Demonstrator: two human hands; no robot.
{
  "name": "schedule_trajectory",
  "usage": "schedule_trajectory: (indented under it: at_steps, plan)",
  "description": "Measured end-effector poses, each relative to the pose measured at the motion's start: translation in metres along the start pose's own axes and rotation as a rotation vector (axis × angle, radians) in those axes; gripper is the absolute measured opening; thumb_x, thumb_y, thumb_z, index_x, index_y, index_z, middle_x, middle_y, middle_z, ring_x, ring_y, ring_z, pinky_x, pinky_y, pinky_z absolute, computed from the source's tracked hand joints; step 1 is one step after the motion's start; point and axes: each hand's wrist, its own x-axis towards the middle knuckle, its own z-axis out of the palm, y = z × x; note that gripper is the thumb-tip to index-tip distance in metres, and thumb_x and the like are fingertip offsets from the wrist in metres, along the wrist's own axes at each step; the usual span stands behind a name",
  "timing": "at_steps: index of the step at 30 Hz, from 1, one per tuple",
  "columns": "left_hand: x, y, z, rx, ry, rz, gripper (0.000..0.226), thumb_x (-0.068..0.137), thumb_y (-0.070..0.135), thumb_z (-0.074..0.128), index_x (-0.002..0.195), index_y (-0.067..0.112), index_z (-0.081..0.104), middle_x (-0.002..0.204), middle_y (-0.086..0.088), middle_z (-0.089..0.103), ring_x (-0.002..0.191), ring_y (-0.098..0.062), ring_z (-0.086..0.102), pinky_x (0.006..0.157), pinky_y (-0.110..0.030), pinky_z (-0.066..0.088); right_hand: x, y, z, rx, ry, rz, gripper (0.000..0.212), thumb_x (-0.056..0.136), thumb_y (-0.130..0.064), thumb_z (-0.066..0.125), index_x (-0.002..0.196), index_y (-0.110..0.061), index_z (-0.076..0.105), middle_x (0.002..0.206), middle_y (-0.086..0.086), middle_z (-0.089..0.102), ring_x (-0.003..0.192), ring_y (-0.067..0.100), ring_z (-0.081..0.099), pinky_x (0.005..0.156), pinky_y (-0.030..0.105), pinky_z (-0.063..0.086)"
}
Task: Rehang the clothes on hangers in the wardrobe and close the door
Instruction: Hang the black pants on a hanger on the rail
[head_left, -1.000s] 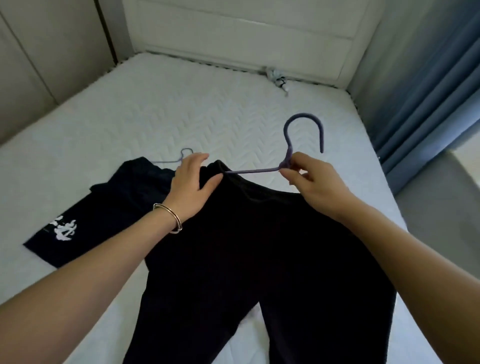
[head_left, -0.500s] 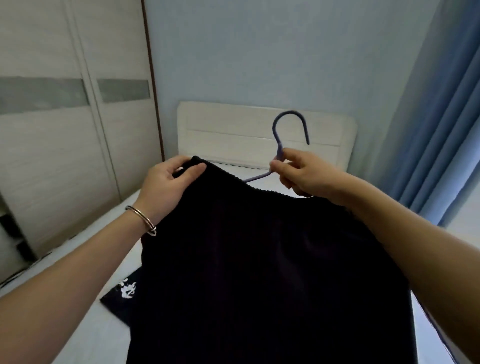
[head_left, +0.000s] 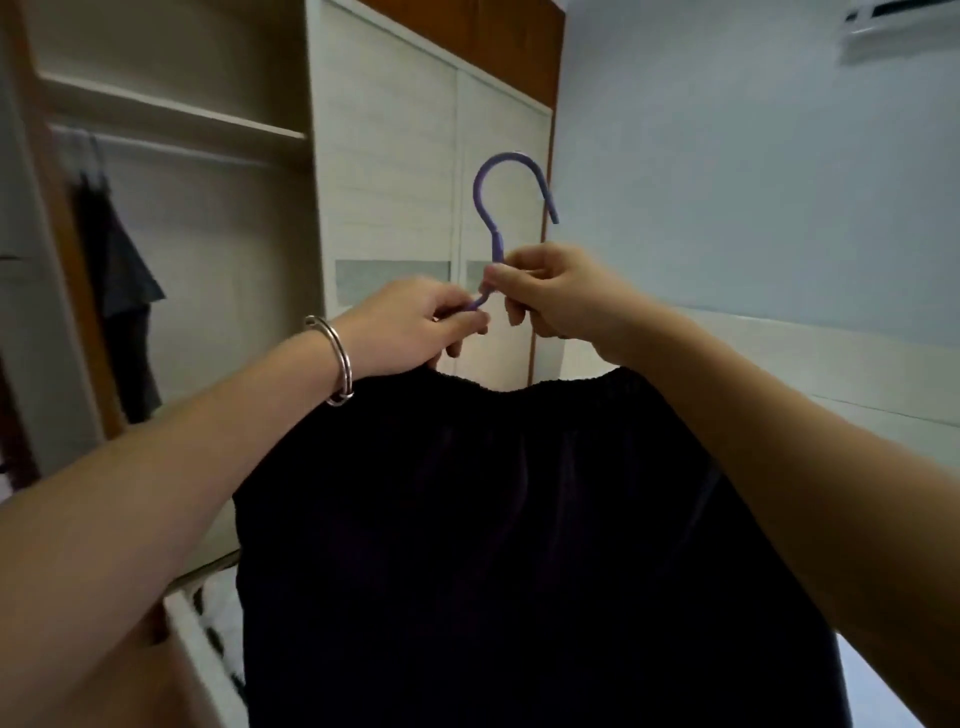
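Note:
A black garment (head_left: 519, 545) hangs from a purple hanger (head_left: 493, 208) held up in front of me. My right hand (head_left: 561, 296) pinches the hanger at the base of its hook. My left hand (head_left: 410, 327), with a metal bangle on the wrist, grips the hanger's left arm just beside it, at the garment's top edge. The hook points up, free of any rail. The open wardrobe (head_left: 171, 218) is at the left, with a rail (head_left: 171, 148) under a shelf and a dark garment (head_left: 119, 291) hanging on it.
The wardrobe's sliding doors (head_left: 395, 182) stand behind the hanger, pale with a grey band. A light blue wall fills the right, with an air conditioner (head_left: 904, 31) at the top right. The white headboard (head_left: 857, 389) shows behind my right arm.
I have lifted the garment off the bed and turned left toward the open wardrobe. My left hand slid from the garment's shoulder inward along the hanger to beside my right hand.

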Motion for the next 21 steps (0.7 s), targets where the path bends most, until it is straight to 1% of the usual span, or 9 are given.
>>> schedule_trajectory:
  at_steps: [2,5,8,11,13,16,18,19,21]
  plan:
    - [-0.010,-0.018,-0.029,0.067,0.013,-0.031,0.019,0.093,0.033,0.045,0.090,0.022,0.060,0.064,0.010,0.056,0.055,-0.006,0.052,0.058,-0.021,0.043,0.017,-0.018,0.023,0.020,-0.025,-0.035,0.023,0.094,-0.031,0.048,0.080,-0.021,0.063,0.061,-0.003,0.052,0.043,0.003,0.037,0.040,0.012,0.032]
    - [-0.033,-0.055,-0.069,0.166,0.008,-0.111,0.026,0.092,0.039,0.044,0.093,0.022,0.064,0.062,0.012,0.053,0.053,-0.001,0.048,0.051,-0.007,0.036,0.044,-0.040,0.062,0.055,-0.054,-0.066,0.024,0.094,-0.033,0.047,0.082,-0.020,0.063,0.062,-0.002,0.051,0.046,0.005,0.037,0.039,0.011,0.032]
    - [-0.060,-0.098,-0.108,0.247,-0.008,-0.181,0.027,0.089,0.043,0.045,0.078,0.026,0.063,0.063,0.010,0.052,0.055,-0.004,0.046,0.051,-0.015,0.032,0.074,-0.058,0.103,0.079,-0.089,-0.075,0.027,0.094,-0.033,0.047,0.090,-0.013,0.064,0.063,0.000,0.051,0.049,0.008,0.036,0.044,0.017,0.031]
    - [-0.085,-0.142,-0.145,0.335,0.019,-0.190,0.027,0.087,0.043,0.047,0.064,0.033,0.057,0.055,0.010,0.050,0.047,-0.002,0.046,0.047,-0.013,0.030,0.107,-0.077,0.150,0.099,-0.133,-0.080,0.030,0.094,-0.032,0.049,0.097,-0.006,0.063,0.066,0.002,0.052,0.053,0.012,0.037,0.051,0.023,0.032]
    - [-0.100,-0.170,-0.169,0.383,0.027,-0.223,0.028,0.086,0.045,0.049,0.068,0.028,0.062,0.058,0.006,0.053,0.050,-0.004,0.046,0.050,-0.016,0.033,0.127,-0.090,0.181,0.086,-0.156,-0.098,0.027,0.094,-0.033,0.048,0.089,-0.011,0.063,0.066,0.001,0.052,0.052,0.009,0.038,0.050,0.021,0.034]
    - [-0.118,-0.205,-0.204,0.370,0.089,-0.291,0.032,0.085,0.043,0.053,0.083,0.017,0.070,0.074,-0.001,0.065,0.068,-0.011,0.057,0.062,-0.023,0.042,0.155,-0.115,0.222,0.109,-0.148,-0.147,0.026,0.094,-0.034,0.047,0.077,-0.019,0.060,0.061,-0.002,0.050,0.047,0.008,0.038,0.041,0.014,0.032]
    - [-0.124,-0.223,-0.224,0.330,0.126,-0.325,0.030,0.086,0.042,0.053,0.086,0.017,0.070,0.081,-0.005,0.068,0.076,-0.018,0.061,0.069,-0.031,0.048,0.173,-0.133,0.249,0.145,-0.143,-0.199,0.027,0.095,-0.032,0.047,0.073,-0.021,0.060,0.059,-0.003,0.048,0.048,0.008,0.038,0.041,0.013,0.032]
    - [-0.126,-0.230,-0.231,0.313,0.118,-0.347,0.028,0.087,0.041,0.052,0.085,0.018,0.068,0.079,-0.002,0.068,0.074,-0.017,0.061,0.070,-0.030,0.048,0.181,-0.143,0.263,0.155,-0.156,-0.216,0.027,0.095,-0.032,0.047,0.073,-0.021,0.059,0.060,-0.003,0.049,0.050,0.009,0.040,0.044,0.014,0.034]
    - [-0.131,-0.245,-0.245,0.247,0.091,-0.399,0.024,0.090,0.038,0.048,0.079,0.023,0.063,0.069,0.006,0.064,0.061,-0.006,0.058,0.060,-0.018,0.047,0.197,-0.161,0.291,0.148,-0.217,-0.251,0.027,0.094,-0.032,0.048,0.079,-0.015,0.062,0.062,-0.002,0.053,0.052,0.009,0.044,0.050,0.018,0.039]
